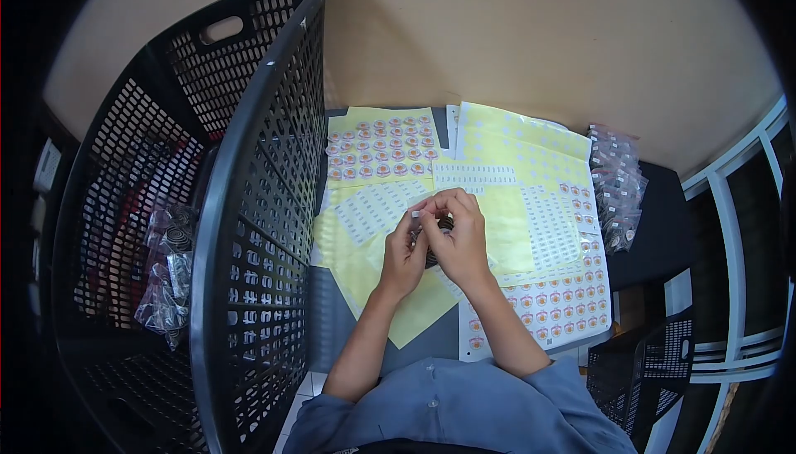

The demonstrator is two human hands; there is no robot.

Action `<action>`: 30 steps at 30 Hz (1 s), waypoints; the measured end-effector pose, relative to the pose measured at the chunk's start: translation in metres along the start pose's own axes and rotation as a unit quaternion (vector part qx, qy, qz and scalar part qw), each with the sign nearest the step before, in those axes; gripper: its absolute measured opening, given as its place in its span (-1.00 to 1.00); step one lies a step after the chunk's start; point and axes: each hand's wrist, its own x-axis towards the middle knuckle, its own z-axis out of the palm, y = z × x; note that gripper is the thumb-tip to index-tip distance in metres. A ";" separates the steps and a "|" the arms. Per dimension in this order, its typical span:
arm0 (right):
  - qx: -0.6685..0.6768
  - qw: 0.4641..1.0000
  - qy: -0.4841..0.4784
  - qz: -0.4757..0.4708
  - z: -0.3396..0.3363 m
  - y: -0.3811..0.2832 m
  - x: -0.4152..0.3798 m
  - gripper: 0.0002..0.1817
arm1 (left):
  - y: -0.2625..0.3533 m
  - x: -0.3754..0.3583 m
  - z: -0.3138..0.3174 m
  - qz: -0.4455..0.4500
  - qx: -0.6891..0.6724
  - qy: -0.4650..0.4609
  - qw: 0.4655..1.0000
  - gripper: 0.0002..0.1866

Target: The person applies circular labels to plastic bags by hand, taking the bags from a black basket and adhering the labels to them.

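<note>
Both of my hands meet over the sheets at the middle of the table, fingers closed around a small packet with a dark, ribbed coil (pixel 445 225) in it. My left hand (pixel 402 257) grips its left side. From the right, my right hand (pixel 461 238) pinches the top with thumb and fingertips. A small white label (pixel 416 214) shows at the fingertips of both hands. Fingers hide most of the packet. Beneath the hands lie yellow backing sheets (pixel 507 226) and white sheets of small printed labels (pixel 551 226).
A tall black plastic basket (pixel 257 97) stands at the left, with clear packets of dark coils (pixel 172 242) inside. Sheets of round stickers (pixel 381 147) lie at the back left and front right. More filled packets (pixel 618 184) are piled at the right edge, before a wall.
</note>
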 end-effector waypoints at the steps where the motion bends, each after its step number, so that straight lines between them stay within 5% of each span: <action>1: -0.005 1.000 0.005 -0.002 0.001 0.001 0.000 -0.92 | 0.000 0.001 0.001 0.009 -0.008 0.001 1.000 -0.65; 15: -0.080 0.996 0.028 -0.004 -0.002 0.004 -0.001 -0.77 | -0.001 0.000 0.002 0.061 0.042 -0.025 0.997 -0.65; 20: -0.146 0.986 0.085 0.005 -0.012 0.006 0.002 -0.60 | 0.016 -0.002 0.005 0.000 -0.017 -0.047 0.999 -0.56; 23: -0.038 0.996 0.085 0.008 -0.018 0.013 0.002 -0.46 | 0.023 -0.003 0.011 0.006 -0.090 -0.061 0.994 -0.54; 25: 0.233 0.962 0.038 0.134 -0.024 0.012 0.002 -0.40 | 0.026 -0.003 0.015 0.000 -0.092 -0.066 0.994 -0.53; 30: 0.225 0.967 0.066 0.099 -0.045 0.008 -0.004 -0.39 | 0.037 -0.005 0.034 0.005 -0.080 -0.108 0.991 -0.51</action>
